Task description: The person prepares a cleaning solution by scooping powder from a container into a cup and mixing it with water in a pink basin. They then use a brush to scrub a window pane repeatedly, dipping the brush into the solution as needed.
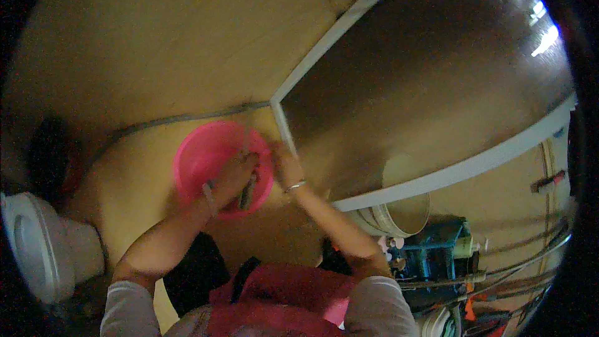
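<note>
A round pink plastic bucket (206,150) stands on the floor before me, its open top facing up. My left hand (241,168) reaches down inside it, fingers curled and blurred; I cannot tell whether they hold anything. A narrow greyish object (247,193) lies or stands within the bucket, just below that hand. At the bucket's right side is my right hand (286,164), with a bracelet at the wrist. Its fingers are blurred close to the rim, and whether they grip it is unclear.
A smooth dark panel (421,79) in a white frame (327,47) rises at the right. Behind its lower edge are a cream bucket (412,215), a teal crate (428,252) and several hoses or cables (514,257). A pale rounded container or fixture (70,248) stands at the left.
</note>
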The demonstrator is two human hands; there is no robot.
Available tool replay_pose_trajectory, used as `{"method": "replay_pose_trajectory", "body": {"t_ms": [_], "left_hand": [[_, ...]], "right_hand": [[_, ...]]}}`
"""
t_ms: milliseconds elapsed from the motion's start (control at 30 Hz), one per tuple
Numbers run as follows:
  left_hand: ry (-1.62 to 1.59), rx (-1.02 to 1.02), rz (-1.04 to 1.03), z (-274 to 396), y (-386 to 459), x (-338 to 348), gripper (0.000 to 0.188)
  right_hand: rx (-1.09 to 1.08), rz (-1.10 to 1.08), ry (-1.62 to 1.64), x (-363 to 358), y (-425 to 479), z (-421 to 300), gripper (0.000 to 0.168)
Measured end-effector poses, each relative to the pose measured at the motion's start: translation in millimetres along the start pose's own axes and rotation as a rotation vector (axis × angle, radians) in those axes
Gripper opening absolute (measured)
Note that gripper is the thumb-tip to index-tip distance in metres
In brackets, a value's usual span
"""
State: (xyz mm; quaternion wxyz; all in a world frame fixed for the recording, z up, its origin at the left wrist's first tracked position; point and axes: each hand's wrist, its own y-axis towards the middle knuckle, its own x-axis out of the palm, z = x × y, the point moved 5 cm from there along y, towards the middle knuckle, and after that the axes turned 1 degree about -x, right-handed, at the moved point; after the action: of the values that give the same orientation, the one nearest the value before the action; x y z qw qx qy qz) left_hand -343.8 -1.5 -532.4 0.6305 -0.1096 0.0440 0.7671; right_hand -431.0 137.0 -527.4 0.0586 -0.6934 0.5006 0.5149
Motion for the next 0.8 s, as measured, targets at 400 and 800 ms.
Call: {"method": "replay_pose_trajectory", "body": {"t_ms": [400,800], "left_hand": [[0.706,0.513,-0.059,82.1,-34.4,55.0,0.053],[0.657,0.699,-0.443,71.8,-90.8,151.0,0.026]], "right_hand": [[-0.229,-1.023,-0.621,-116.5,6.2,0.8,0.036],[0.124,-0.622,-0.762,-30.1,-10.3,159.5,0.031]]}}
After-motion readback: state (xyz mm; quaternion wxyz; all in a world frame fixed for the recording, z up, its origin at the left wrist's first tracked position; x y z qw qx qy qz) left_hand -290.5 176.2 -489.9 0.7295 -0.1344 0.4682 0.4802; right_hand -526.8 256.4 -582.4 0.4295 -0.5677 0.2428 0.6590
